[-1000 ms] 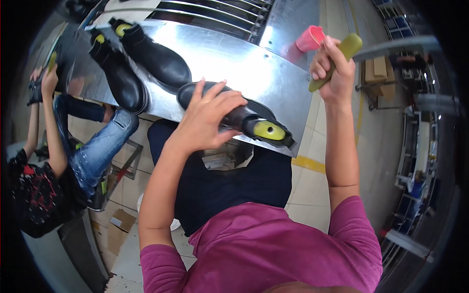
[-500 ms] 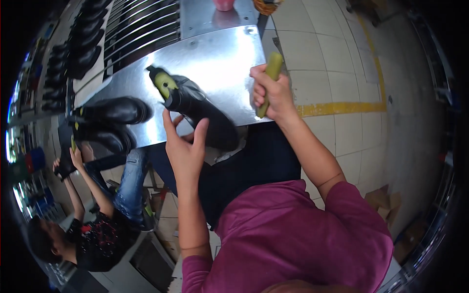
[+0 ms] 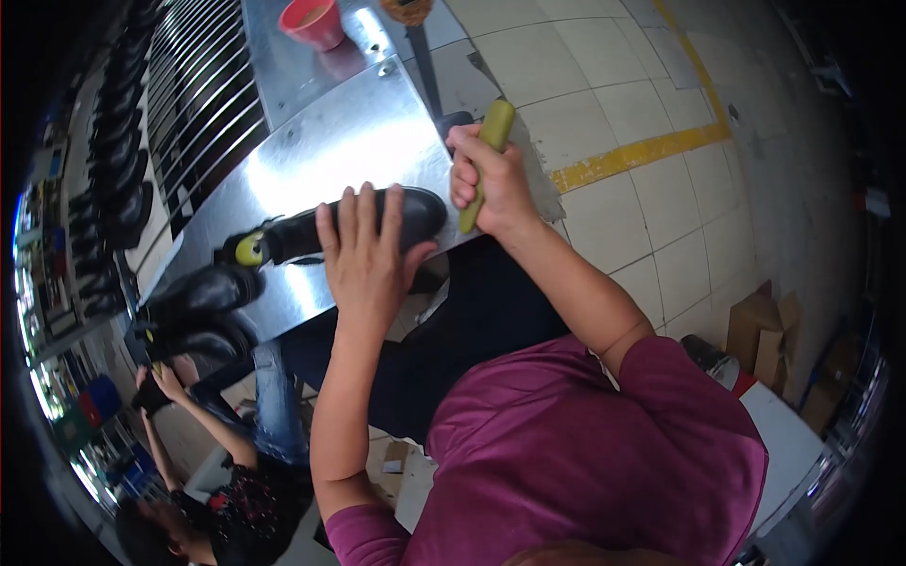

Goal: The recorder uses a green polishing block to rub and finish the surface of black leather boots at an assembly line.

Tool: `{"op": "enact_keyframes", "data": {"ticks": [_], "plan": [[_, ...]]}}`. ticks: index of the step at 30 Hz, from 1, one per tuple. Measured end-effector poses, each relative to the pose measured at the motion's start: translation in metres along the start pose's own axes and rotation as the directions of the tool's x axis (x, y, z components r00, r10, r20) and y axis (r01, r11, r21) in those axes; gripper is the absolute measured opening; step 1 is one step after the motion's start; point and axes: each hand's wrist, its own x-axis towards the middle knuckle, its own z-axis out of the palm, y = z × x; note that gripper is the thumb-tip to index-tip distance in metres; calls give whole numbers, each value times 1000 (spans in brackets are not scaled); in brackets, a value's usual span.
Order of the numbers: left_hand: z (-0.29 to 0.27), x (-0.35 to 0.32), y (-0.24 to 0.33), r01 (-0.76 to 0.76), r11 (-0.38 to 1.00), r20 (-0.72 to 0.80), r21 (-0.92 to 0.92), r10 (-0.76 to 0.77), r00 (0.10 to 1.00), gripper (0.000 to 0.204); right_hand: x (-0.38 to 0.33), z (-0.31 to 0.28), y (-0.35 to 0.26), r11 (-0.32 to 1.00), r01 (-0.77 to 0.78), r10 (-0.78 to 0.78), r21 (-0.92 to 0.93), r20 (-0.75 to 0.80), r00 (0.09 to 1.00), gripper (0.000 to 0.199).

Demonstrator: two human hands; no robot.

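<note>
Head view, read at my remote station: the black, smooth leather-look ankle boot point(image 3: 420, 215) lies on the shiny grey metal tabletop point(image 3: 283, 174), beside the edge next to the wearer. I note its long axis running roughly across the view, slightly raised at the right, with the rounded toe to the right and the small yellow-green patch point(image 3: 250, 250) at the left end. Left hand point(image 3: 363, 264): palm down, fingers extended and laid across the boot, thumb spread toward the near side of the toe; I read contact without a clasp, and cannot tell how hard it presses. Right hand point(image 3: 495, 184): clenched round the olive-green, long, round-ended bar point(image 3: 497, 123), which projects above and below the fist; material uncertain. Key relation: the toe points toward the right hand and lies just left of it, with a gap between, so I log the bar as not touching the boot. Nearer hand: the left, directly over it. Relative to the right-hand grip, the boot lies to the left and slightly lower in view, its opening end farthest away
</note>
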Motion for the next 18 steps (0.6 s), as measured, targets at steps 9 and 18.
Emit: {"op": "enact_keyframes", "data": {"ticks": [9, 18], "plan": [[28, 32, 16, 102, 984, -68, 145, -93, 993, 87, 34, 13, 13, 962, 218, -189, 163, -175, 966, 21], [53, 36, 15, 177, 983, -235, 54, -160, 959, 80, 72, 37, -5, 994, 73, -74, -87, -16, 997, 19]]}}
